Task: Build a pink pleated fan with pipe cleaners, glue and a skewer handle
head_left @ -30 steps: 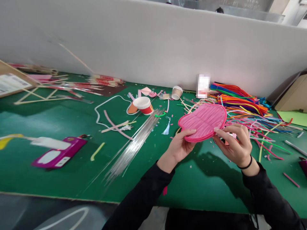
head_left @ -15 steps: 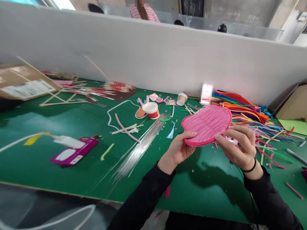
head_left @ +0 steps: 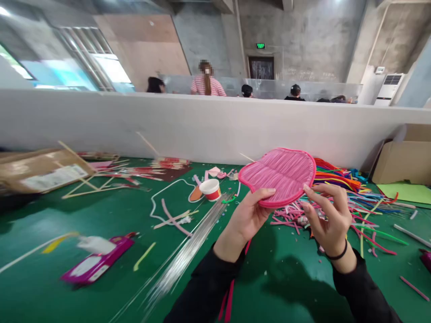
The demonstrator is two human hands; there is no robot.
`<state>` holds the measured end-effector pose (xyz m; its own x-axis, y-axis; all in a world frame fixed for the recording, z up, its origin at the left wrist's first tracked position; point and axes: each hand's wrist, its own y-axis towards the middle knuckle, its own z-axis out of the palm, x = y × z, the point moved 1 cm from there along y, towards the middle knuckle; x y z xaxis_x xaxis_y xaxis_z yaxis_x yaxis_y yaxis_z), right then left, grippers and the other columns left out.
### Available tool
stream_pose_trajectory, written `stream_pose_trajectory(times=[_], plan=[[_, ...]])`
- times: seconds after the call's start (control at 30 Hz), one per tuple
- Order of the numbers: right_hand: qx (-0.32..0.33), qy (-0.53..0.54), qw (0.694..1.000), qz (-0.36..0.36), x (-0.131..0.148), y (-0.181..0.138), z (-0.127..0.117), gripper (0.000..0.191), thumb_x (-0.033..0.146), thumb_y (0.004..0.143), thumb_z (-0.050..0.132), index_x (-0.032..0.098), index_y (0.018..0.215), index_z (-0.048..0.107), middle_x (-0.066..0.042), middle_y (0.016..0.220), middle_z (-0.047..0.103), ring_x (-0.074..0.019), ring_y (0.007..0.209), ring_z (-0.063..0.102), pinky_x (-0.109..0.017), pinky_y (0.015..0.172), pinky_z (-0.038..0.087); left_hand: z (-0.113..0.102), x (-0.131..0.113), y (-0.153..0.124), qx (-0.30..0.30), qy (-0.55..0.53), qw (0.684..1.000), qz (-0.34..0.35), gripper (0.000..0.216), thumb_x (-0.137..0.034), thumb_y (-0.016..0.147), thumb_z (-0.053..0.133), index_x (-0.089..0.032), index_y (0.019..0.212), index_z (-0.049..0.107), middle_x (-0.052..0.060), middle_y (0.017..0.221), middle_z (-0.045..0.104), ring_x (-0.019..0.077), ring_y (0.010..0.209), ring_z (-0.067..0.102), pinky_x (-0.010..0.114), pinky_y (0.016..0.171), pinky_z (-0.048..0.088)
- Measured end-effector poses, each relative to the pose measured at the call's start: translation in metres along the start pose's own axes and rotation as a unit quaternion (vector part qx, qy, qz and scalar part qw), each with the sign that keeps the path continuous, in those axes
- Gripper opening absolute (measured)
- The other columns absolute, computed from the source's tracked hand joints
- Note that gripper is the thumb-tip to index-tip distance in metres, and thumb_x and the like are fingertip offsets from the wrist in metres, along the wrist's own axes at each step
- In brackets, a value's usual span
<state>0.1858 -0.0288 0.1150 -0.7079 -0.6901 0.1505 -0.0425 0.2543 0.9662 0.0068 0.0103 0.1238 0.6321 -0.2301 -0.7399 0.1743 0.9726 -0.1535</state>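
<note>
A flat, rounded pink panel (head_left: 279,175), apparently made of pipe cleaners laid side by side with a brighter pink rim, is held up above the green table. My left hand (head_left: 251,217) pinches its lower left edge, thumb on the front face and the other fingers underneath. At the lower right rim is my right hand (head_left: 328,213); its index fingertip touches the edge while the thumb stands apart just below, fingers spread. Behind and right of this hand lie loose pink pipe cleaner pieces (head_left: 286,220). The back of the panel is hidden.
A bundle of thin metal wires (head_left: 198,242) runs beside my left forearm. Farther left are a paper cup (head_left: 210,190) and a purple object (head_left: 99,264) by a white cord. Coloured pipe cleaners (head_left: 336,177) and a cardboard box (head_left: 400,159) lie right; a white partition (head_left: 202,130) stands behind.
The view has tilted upward, showing more of the room. The panel is turned more face-on, and my right index finger has come to its rim, with the thumb now off it.
</note>
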Motion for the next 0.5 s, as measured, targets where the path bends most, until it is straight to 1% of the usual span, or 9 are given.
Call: stream_pose_trajectory(times=[0.1,0.17,0.23,0.3,0.37,0.43,0.5], plan=[[0.007,0.087,0.991,0.1,-0.003,-0.002,0.003,0.031,0.028,0.088,0.07,0.025,0.118,0.068,-0.007,0.101,0.072,-0.0218,0.091,0.067,-0.039,0.08,0.057,0.013,0.003,-0.002,-0.001,0.004,0.999,0.05,0.025,-0.01,0.058,0.083,-0.014,0.076,0.066,-0.002,0.068,0.071,0.0113,0.057,0.067,0.018,0.055,0.058],[0.01,0.142,0.976,0.162,-0.005,-0.004,0.005,0.031,0.031,0.086,0.072,0.024,0.116,0.069,-0.008,0.102,0.074,-0.0214,0.091,0.07,-0.037,0.08,0.059,0.018,0.007,-0.004,0.004,0.012,0.996,0.091,0.033,-0.014,0.056,0.086,-0.014,0.084,0.069,-0.002,0.075,0.073,0.0134,0.065,0.069,0.021,0.061,0.06],[-0.001,0.178,0.962,0.205,-0.006,-0.005,0.006,0.03,0.03,0.085,0.073,0.024,0.115,0.071,-0.007,0.104,0.076,-0.0204,0.09,0.071,-0.035,0.079,0.06,0.021,0.013,-0.006,0.007,0.021,0.99,0.137,0.042,-0.018,0.056,0.087,-0.017,0.094,0.07,-0.001,0.083,0.075,0.0164,0.075,0.072,0.025,0.068,0.061],[-0.017,0.189,0.957,0.219,-0.006,-0.006,0.006,0.031,0.028,0.084,0.074,0.025,0.115,0.071,-0.006,0.106,0.076,-0.0195,0.089,0.071,-0.034,0.08,0.06,0.022,0.019,-0.006,0.005,0.036,0.984,0.176,0.048,-0.022,0.058,0.087,-0.019,0.103,0.07,0.001,0.089,0.076,0.0201,0.083,0.073,0.029,0.073,0.061],[-0.026,0.188,0.958,0.216,-0.005,-0.006,0.006,0.035,0.027,0.083,0.076,0.028,0.117,0.072,-0.004,0.108,0.076,-0.0185,0.086,0.071,-0.034,0.08,0.06,0.022,0.025,-0.006,-0.005,0.055,0.977,0.208,0.052,-0.027,0.058,0.087,-0.02,0.107,0.07,0.003,0.093,0.076,0.0237,0.089,0.073,0.033,0.079,0.061],[-0.028,0.182,0.96,0.211,-0.006,-0.006,0.006,0.038,0.026,0.082,0.076,0.03,0.12,0.071,-0.003,0.11,0.076,-0.0173,0.083,0.071,-0.033,0.078,0.06,0.021,0.031,-0.005,-0.021,0.072,0.97,0.23,0.054,-0.03,0.058,0.087,-0.02,0.108,0.07,0.003,0.094,0.076,0.0257,0.092,0.073,0.036,0.082,0.061],[-0.031,0.175,0.962,0.207,-0.007,-0.007,0.007,0.04,0.025,0.084,0.075,0.033,0.122,0.069,-0.002,0.111,0.076,-0.0159,0.077,0.07,-0.032,0.074,0.06,0.019,0.036,-0.003,-0.036,0.087,0.964,0.25,0.052,-0.033,0.058,0.087,-0.021,0.107,0.071,0.003,0.094,0.076,0.0255,0.092,0.073,0.035,0.083,0.06]])
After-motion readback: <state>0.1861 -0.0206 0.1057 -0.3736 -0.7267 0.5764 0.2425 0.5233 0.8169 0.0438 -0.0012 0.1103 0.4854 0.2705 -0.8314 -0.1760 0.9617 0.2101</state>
